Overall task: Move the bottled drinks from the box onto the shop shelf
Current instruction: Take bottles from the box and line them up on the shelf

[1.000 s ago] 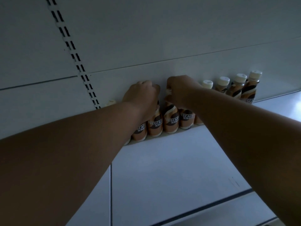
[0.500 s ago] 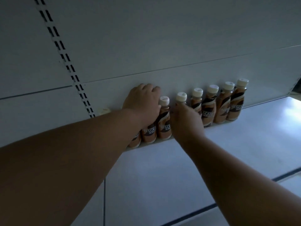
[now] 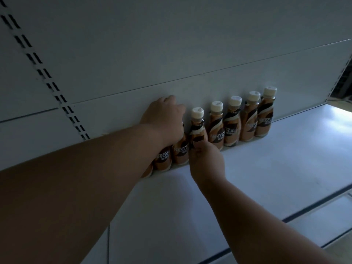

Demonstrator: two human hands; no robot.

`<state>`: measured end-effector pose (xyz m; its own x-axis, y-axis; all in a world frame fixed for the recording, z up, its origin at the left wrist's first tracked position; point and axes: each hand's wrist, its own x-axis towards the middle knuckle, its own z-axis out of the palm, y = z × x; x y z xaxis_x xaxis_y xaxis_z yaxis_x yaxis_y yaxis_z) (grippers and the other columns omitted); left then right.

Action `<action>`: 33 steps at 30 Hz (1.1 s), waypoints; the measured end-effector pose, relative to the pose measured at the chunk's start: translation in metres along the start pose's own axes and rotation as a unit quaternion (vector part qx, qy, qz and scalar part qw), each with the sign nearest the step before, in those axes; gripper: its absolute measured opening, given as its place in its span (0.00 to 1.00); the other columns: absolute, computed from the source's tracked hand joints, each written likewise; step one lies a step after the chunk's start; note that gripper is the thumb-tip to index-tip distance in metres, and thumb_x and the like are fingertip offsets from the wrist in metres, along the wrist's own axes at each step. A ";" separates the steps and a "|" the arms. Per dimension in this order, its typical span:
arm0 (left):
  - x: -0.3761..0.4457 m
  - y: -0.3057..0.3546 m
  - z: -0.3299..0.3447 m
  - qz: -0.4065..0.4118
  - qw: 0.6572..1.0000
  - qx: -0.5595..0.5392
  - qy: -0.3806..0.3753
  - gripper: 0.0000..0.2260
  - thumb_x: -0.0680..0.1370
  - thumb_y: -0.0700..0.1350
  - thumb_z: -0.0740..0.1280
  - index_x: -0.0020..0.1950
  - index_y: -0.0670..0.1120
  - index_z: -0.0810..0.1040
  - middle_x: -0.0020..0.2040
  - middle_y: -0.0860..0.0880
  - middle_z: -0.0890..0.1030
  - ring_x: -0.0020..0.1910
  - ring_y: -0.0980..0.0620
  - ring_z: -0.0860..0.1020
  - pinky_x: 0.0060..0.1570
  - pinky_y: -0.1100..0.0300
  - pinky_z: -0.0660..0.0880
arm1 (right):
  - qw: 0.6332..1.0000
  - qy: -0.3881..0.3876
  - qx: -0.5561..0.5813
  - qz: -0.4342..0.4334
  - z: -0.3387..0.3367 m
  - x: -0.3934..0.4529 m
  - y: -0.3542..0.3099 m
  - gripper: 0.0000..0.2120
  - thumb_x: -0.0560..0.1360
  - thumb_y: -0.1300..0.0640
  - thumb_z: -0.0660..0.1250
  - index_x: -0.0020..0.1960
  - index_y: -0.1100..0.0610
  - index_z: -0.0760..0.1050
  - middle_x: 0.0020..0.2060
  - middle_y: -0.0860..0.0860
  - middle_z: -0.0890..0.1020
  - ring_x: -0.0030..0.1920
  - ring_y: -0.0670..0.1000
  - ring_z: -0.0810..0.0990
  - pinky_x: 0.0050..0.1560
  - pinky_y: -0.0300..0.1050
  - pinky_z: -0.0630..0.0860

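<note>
Row of brown bottled drinks (image 3: 231, 128) standing upright along back of white shelf (image 3: 266, 168). Left hand (image 3: 163, 119) resting over caps at row's left end. Right hand (image 3: 206, 162) pinching lower body of cream-capped bottle (image 3: 197, 128).

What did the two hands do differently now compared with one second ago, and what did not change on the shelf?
The right hand came down off the bottle tops toward the person; its fingers now pinch the lower body of one bottle, whose cap shows again. The left hand stayed on the tops at the left end of the row. The row stays upright against the back panel on the shelf.
</note>
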<state>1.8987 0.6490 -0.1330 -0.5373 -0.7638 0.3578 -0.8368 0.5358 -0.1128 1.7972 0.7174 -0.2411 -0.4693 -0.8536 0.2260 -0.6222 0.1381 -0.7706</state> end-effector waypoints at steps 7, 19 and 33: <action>0.019 0.020 -0.001 0.027 0.999 -0.046 -0.011 0.19 0.76 0.48 0.66 0.67 0.50 0.71 0.61 0.45 0.75 0.61 0.42 0.71 0.58 0.50 0.68 | 0.998 0.040 0.024 0.042 -0.009 0.015 0.021 0.05 0.76 0.54 0.62 0.48 0.54 0.76 0.45 0.51 0.78 0.43 0.52 0.76 0.40 0.45 0.71; 0.044 0.031 0.001 0.042 0.996 -0.020 -0.071 0.09 0.77 0.47 0.66 0.57 0.48 0.77 0.53 0.45 0.75 0.52 0.42 0.75 0.49 0.51 0.73 | 0.998 0.058 -0.039 -0.011 -0.042 0.049 0.033 0.10 0.77 0.50 0.62 0.50 0.56 0.76 0.46 0.54 0.78 0.43 0.55 0.76 0.40 0.47 0.72; 0.051 0.042 -0.003 0.043 0.991 0.079 -0.099 0.11 0.80 0.51 0.63 0.57 0.46 0.77 0.55 0.42 0.75 0.53 0.41 0.75 0.47 0.52 0.70 | 0.999 0.013 0.029 0.036 0.001 0.023 0.034 0.10 0.74 0.50 0.66 0.50 0.56 0.78 0.46 0.52 0.77 0.47 0.55 0.76 0.40 0.43 0.66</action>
<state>1.8366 0.6331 -0.1168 -0.6051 -0.7811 0.1540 -0.7843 0.5516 -0.2839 1.7657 0.7023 -0.2624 -0.5284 -0.8289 0.1834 -0.5485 0.1684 -0.8190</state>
